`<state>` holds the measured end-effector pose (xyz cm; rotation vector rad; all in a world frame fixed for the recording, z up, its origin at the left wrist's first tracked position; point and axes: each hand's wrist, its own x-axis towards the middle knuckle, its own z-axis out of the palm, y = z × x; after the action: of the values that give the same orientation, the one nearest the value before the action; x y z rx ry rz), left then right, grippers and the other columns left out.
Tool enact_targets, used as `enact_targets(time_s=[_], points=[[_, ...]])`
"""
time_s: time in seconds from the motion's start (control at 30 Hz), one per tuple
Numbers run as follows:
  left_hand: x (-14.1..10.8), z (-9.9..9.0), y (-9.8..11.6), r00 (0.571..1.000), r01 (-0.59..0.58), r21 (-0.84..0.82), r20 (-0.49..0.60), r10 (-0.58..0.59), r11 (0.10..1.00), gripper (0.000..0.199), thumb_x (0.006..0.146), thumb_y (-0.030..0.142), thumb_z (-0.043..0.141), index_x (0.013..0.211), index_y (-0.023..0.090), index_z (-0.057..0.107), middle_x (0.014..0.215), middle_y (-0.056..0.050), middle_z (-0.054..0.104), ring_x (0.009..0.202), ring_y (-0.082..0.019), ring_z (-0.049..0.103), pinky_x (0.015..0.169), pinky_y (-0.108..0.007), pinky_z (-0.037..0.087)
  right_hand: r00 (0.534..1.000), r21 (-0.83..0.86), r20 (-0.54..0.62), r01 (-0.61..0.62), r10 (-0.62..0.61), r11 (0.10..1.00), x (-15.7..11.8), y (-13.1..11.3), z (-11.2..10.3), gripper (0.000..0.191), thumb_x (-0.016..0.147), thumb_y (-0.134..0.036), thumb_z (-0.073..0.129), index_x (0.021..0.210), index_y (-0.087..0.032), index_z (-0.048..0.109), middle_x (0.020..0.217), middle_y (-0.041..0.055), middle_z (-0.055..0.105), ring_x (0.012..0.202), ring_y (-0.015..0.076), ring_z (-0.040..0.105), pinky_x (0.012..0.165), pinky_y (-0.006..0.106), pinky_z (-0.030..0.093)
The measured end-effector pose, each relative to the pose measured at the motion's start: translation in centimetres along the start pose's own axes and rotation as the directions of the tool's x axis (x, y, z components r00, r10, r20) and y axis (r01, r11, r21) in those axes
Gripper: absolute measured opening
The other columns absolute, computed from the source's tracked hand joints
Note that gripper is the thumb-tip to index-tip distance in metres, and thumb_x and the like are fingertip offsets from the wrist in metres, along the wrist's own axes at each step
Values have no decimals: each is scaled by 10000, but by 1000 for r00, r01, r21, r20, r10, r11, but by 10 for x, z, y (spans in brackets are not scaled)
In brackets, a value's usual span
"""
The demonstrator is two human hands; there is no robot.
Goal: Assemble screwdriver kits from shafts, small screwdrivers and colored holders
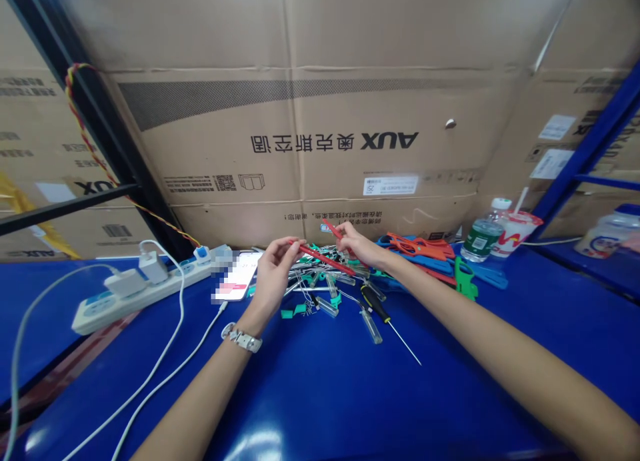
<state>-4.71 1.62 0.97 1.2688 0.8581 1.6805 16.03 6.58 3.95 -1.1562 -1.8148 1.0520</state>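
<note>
Long, thin red strip (327,260) held over the pile, one end clamped between thumb and fingers of the left hand (277,264); a second, shorter-looking red piece (330,228) is pinched in the right hand (354,243), just beside. Below both: a loose heap of clear plastic handles (327,306), bright green bits (300,309) and silvery metal rods, with a black-and-yellow-handled screwdriver (376,304) at its right edge, on a glossy blue tabletop (320,388).
</note>
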Motion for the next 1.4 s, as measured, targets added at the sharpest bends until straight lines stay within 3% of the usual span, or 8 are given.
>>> enact_targets(time_s=[0.1,0.23,0.43,0.67,0.83,1.07,1.23,1.4], points=[[-8,8,-1,997,3,19,74,-4,1000,362,776,421,815,1014,179,687,1045,-91,767,1070,-242,716,1016,-433,545,999,-100,52,15,-10,995,-20,-11,7,259,919,-309,565,1150,-198,530,950,39,636,812,201,579,784,370,488],[-19,22,-6,996,17,-1,87,-17,1000,345,770,393,825,1014,180,704,1049,-80,767,1024,-220,720,1004,-410,550,968,-222,100,248,-231,943,-47,-17,14,310,1002,-274,504,1294,-239,599,1205,84,670,1099,240,603,970,409,468],[-33,54,-12,989,114,-124,108,-101,986,361,734,379,851,997,175,710,1019,-61,764,1009,-205,718,1013,-393,545,970,-546,15,212,-244,810,-89,-3,3,465,1064,-411,394,1511,-310,474,1387,107,608,1249,306,552,1050,517,429],[-29,97,-23,950,152,-3,278,-145,988,395,773,433,802,1047,167,698,1078,-86,748,1036,-232,714,1025,-426,540,990,-563,-17,103,-136,820,-121,12,-44,543,960,-197,475,1496,-183,392,1442,163,575,1254,296,608,1021,453,489],[-10,118,-41,923,-109,267,384,-2,958,376,849,414,705,1123,173,616,1185,-124,704,1132,-261,674,1042,-468,515,987,-666,-122,-5,-102,746,-105,37,-97,486,887,-111,518,1369,-176,518,1344,142,644,1203,286,619,1011,442,470],[-5,132,-59,731,-571,522,674,105,634,447,876,318,691,1285,215,542,1311,-113,572,1269,-288,548,1108,-497,440,986,-759,-160,-87,-55,645,-79,65,-123,559,868,-203,605,1422,-257,549,1365,123,604,1269,345,508,1057,547,380],[-8,134,-56,654,-661,515,752,82,546,320,925,289,640,1225,201,572,1259,-113,575,1207,-278,550,1043,-466,470,940,-723,-195,56,-281,689,-129,65,-115,486,836,-160,587,1318,-222,579,1307,114,584,1231,288,505,1029,463,402],[-11,131,-49,538,-765,525,839,-80,372,40,908,225,637,943,209,648,1030,-62,673,1012,-263,619,960,-451,472,970,-822,-147,-12,-192,570,-187,65,-99,186,849,-324,696,974,-198,637,1033,92,641,1013,290,550,891,455,411]])
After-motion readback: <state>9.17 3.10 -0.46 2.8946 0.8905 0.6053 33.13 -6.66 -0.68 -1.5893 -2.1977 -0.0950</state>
